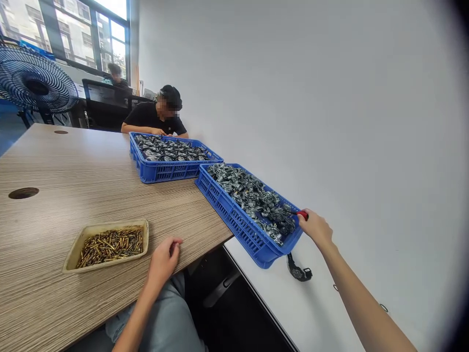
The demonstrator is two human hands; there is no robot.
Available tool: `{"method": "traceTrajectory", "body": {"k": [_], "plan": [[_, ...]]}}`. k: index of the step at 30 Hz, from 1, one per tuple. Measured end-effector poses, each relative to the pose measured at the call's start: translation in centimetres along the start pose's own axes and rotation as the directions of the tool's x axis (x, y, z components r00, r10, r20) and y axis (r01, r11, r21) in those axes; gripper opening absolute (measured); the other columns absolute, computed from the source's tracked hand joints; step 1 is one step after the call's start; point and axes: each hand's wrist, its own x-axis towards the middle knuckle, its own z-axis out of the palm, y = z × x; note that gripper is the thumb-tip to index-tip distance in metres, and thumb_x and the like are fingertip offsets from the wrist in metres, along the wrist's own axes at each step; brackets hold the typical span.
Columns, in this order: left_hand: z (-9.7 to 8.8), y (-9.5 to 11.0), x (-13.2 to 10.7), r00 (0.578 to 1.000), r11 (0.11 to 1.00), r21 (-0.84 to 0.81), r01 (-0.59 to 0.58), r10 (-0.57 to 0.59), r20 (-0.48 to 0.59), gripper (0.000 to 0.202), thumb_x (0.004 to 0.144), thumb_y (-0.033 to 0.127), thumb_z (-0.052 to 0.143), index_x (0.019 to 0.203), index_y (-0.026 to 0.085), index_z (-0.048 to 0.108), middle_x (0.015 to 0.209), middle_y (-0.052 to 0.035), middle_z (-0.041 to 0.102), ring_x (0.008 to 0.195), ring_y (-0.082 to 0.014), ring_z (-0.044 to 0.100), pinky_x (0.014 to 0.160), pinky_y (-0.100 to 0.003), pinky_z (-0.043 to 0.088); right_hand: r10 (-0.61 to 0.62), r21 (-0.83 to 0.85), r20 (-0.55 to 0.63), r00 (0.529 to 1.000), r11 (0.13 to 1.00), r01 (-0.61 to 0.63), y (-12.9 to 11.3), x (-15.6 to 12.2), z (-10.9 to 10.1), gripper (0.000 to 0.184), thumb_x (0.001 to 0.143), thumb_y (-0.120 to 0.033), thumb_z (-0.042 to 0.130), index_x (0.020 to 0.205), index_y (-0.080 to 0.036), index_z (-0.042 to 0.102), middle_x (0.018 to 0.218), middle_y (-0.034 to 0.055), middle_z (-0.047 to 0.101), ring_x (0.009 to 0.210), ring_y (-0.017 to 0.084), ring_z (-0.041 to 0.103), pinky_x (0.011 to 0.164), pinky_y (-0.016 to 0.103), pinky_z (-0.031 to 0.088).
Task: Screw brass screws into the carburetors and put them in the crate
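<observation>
The person's right arm stretches out long and nearly straight. The right hand (317,229) is at the far corner of the near blue crate (234,222), fingers pinched on a small red piece (302,214) just over the crate's rim. The left hand (164,259) rests at the edge of the wooden table (91,181), fingers loosely curled and holding nothing.

The crate is heaped with grey metal parts (252,195) and juts past the table's edge. Just left of the resting hand sits a beige tray (69,264) of brass pins (110,244). A second blue crate (168,171) touches the first, with a co-worker (156,117) seated behind it. A black fan (34,78) stands at the far end. Something black (298,271) shows below the near crate; I can't tell what.
</observation>
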Motion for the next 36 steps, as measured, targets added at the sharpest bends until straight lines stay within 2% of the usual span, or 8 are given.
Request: {"method": "traceTrajectory", "body": {"k": [6,10,17,20,23,27,30,36], "plan": [[0.1,-0.3,0.0,1.000,1.000,0.007,-0.012,0.012,-0.002,0.023,0.094,0.030,0.047,0.098,0.022,0.068,0.099,-0.0064,0.075,0.094,-0.0238,0.070,0.086,-0.037,0.054,-0.136,-0.085,0.005,0.991,0.987,0.136,-1.9,1.0,0.5,0.038,0.101,-0.041,0.037,0.123,-0.027,0.065,0.113,0.0120,0.073,0.097,0.029,0.068,0.073,0.036,0.048],[0.0,-0.1,0.1,1.000,1.000,0.000,-0.010,0.010,-0.006,0.024,0.094,0.031,0.046,0.097,0.022,0.069,0.099,-0.0070,0.075,0.094,-0.0241,0.070,0.086,-0.037,0.053,-0.221,-0.180,0.038,0.974,0.958,0.225,-3.4,2.0,0.6,0.031,0.100,-0.028,0.042,0.117,-0.022,0.067,0.110,0.0139,0.073,0.099,0.028,0.068,0.077,0.037,0.049],[-0.2,0.2,0.2,1.000,1.000,-0.011,0.021,-0.021,0.022,0.027,0.094,0.032,0.044,0.096,0.021,0.069,0.098,-0.0074,0.074,0.093,-0.0238,0.069,0.085,-0.037,0.052,-0.345,-0.332,0.109,0.932,0.871,0.361,-7.1,3.9,-0.1,0.023,0.092,-0.014,0.058,0.110,-0.013,0.073,0.111,0.0233,0.072,0.117,0.036,0.063,0.090,0.046,0.049],[-0.2,0.2,0.2,1.000,1.000,-0.008,0.016,-0.016,0.005,0.026,0.094,0.032,0.045,0.096,0.021,0.069,0.097,-0.0068,0.074,0.091,-0.0233,0.069,0.084,-0.036,0.052,-0.342,-0.369,0.165,0.925,0.849,0.379,-8.4,4.1,0.5,0.019,0.095,-0.024,0.065,0.108,-0.012,0.072,0.112,0.0174,0.072,0.114,0.031,0.065,0.094,0.047,0.051],[-0.1,0.2,0.1,1.000,1.000,-0.014,-0.002,0.002,-0.015,0.025,0.094,0.030,0.046,0.096,0.022,0.069,0.097,-0.0063,0.074,0.091,-0.0228,0.069,0.083,-0.035,0.053,-0.344,-0.387,0.200,0.917,0.832,0.397,-8.2,3.4,1.5,0.030,0.096,-0.038,0.067,0.115,-0.015,0.068,0.119,0.0095,0.069,0.111,0.025,0.066,0.097,0.048,0.053],[0.0,0.2,0.1,1.000,1.000,-0.012,-0.009,0.009,-0.022,0.024,0.093,0.029,0.046,0.096,0.022,0.069,0.097,-0.0062,0.074,0.091,-0.0228,0.069,0.084,-0.035,0.053,-0.348,-0.369,0.226,0.910,0.834,0.410,-6.0,1.7,2.9,0.019,0.097,-0.022,0.061,0.108,-0.011,0.072,0.113,0.0175,0.073,0.112,0.031,0.067,0.094,0.048,0.052],[0.1,0.1,0.1,1.000,1.000,-0.006,-0.013,0.013,-0.014,0.024,0.093,0.029,0.046,0.096,0.021,0.069,0.097,-0.0063,0.074,0.092,-0.0231,0.069,0.085,-0.036,0.052,-0.289,-0.348,0.236,0.928,0.866,0.358,-4.5,1.0,3.7,0.025,0.100,-0.022,0.055,0.108,-0.007,0.073,0.113,0.0233,0.072,0.113,0.035,0.067,0.093,0.050,0.051],[0.1,0.0,0.2,1.000,1.000,0.002,-0.004,0.004,0.005,0.024,0.093,0.030,0.046,0.096,0.021,0.069,0.096,-0.0059,0.074,0.091,-0.0233,0.069,0.084,-0.036,0.052,-0.085,-0.250,0.317,0.945,0.953,0.170,-4.4,1.8,5.4,0.037,0.098,-0.040,0.064,0.126,-0.016,0.063,0.128,0.0104,0.064,0.113,0.025,0.064,0.097,0.048,0.054]]}}
